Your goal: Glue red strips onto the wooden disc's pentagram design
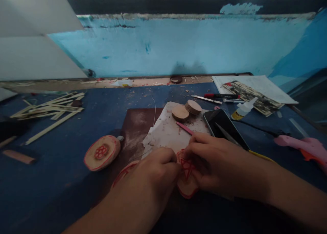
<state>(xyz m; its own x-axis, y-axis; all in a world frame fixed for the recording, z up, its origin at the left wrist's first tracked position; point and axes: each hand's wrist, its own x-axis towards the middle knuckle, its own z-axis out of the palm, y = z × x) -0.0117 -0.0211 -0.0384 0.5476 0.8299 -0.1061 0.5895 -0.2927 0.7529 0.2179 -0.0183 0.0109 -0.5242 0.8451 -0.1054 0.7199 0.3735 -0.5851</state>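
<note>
A wood slice (188, 187) with a red painted rim and a red star on its face lies between my hands at the front of the desk. My right hand (217, 159) grips this slice by its upper right edge, fingers curled. Pinched closed against the slice's left side, my left hand (160, 169) hides whatever is between its fingers; a thin strand (143, 155) shows just beyond it. Under my left wrist, a second red-marked slice (124, 172) is partly covered. Farther left sits a slice with a red flower-like design (100, 152).
White paper (158, 133) bears two plain wood slices (180, 113) and a pink pencil-like tool (184, 128). A phone (224, 125), glue bottle (244, 110), red marker (222, 96) and pink glue gun (298, 144) lie right. Thin sticks (55, 106) are piled left.
</note>
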